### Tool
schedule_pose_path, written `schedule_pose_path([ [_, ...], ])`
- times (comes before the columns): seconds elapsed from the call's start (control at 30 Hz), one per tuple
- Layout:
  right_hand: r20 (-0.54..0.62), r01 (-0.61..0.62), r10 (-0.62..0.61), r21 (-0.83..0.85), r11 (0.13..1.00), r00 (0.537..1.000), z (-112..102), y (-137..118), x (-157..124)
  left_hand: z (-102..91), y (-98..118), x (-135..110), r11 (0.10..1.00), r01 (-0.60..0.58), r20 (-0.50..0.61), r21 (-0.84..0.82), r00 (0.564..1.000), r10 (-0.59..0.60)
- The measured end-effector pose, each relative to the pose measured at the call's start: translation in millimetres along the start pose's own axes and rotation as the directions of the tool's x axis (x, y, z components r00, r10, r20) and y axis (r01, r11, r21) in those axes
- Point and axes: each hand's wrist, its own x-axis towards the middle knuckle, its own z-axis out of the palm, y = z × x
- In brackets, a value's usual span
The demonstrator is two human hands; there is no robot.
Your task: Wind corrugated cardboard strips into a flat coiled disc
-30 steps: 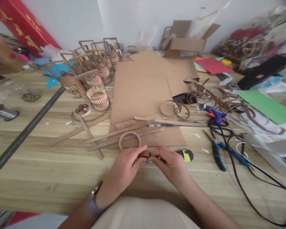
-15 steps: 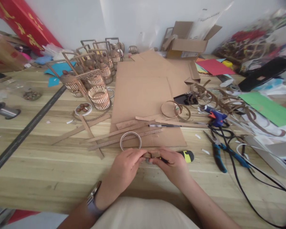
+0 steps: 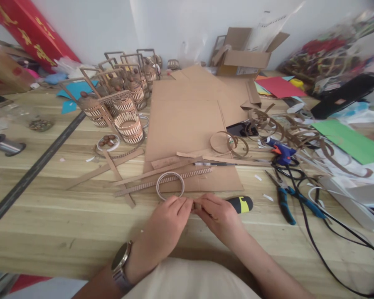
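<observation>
My left hand (image 3: 170,220) and my right hand (image 3: 220,214) meet at the table's near side, fingers closed together. Between their fingertips they pinch a small strip of brown cardboard (image 3: 198,205), mostly hidden by the fingers. Just beyond my left hand lies a ring (image 3: 157,189), resting over a ridged cardboard strip (image 3: 140,187). A black and yellow tool handle (image 3: 244,204) lies beside my right hand; its other end is out of sight behind the hand. Flat cardboard strips (image 3: 162,169) and a pen (image 3: 213,163) lie farther off.
Small slatted lanterns (image 3: 129,126) with tall handles stand at back left. A large cardboard sheet (image 3: 183,120) covers the middle. Pliers (image 3: 286,203), a blue glue gun (image 3: 280,150), cables and curled strips (image 3: 274,124) lie on the right. A dark bar (image 3: 34,178) crosses the left.
My fingers have closed further over the cardboard strip, hiding more of it. My left wrist has turned, showing more of the watch face. My right hand has drawn slightly away from the tool handle.
</observation>
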Motion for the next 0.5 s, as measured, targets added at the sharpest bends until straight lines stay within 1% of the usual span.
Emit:
schedule_pose_path([
  [0.03, -0.015, -0.024, 0.025, 0.028, 0.999, 1.0, -1.2, -1.1, 0.8, 0.4, -1.2, 0.2, 0.998, 0.026, -0.039, -0.057, 0.999, -0.029],
  [0.1, -0.034, -0.092, 0.096, 0.097, 0.991, 0.995, -4.4, -3.5, 2.7, 1.0, -4.2, 0.5, 0.972, 0.119, -0.086, -0.205, 0.987, -0.139],
  [0.17, -0.034, -0.146, 0.153, 0.159, 0.976, 0.988, -7.4, -5.6, 4.7, 0.8, -6.5, 1.1, 0.907, 0.232, -0.047, -0.352, 0.963, -0.264],
  [0.23, -0.027, -0.171, 0.18, 0.209, 0.963, 0.983, -9.3, -6.8, 6.1, -0.3, -7.8, 1.8, 0.834, 0.309, 0.024, -0.458, 0.942, -0.336],
  [0.27, -0.025, -0.176, 0.186, 0.229, 0.957, 0.982, -9.8, -6.9, 6.5, -0.9, -8.1, 2.1, 0.81, 0.329, 0.051, -0.485, 0.936, -0.349],
  [0.33, -0.016, -0.179, 0.189, 0.255, 0.95, 0.982, -9.9, -6.5, 6.6, -1.8, -8.7, 2.4, 0.803, 0.339, 0.068, -0.49, 0.933, -0.352],
  [0.4, -0.007, -0.178, 0.186, 0.251, 0.951, 0.983, -9.7, -5.3, 6.2, -1.8, -9.5, 2.2, 0.827, 0.333, 0.062, -0.454, 0.937, -0.343],
  [0.5, -0.02, -0.154, 0.161, 0.201, 0.967, 0.987, -9.3, -3.4, 5.4, -0.3, -10.9, 1.0, 0.863, 0.299, 0.052, -0.407, 0.951, -0.305],
])
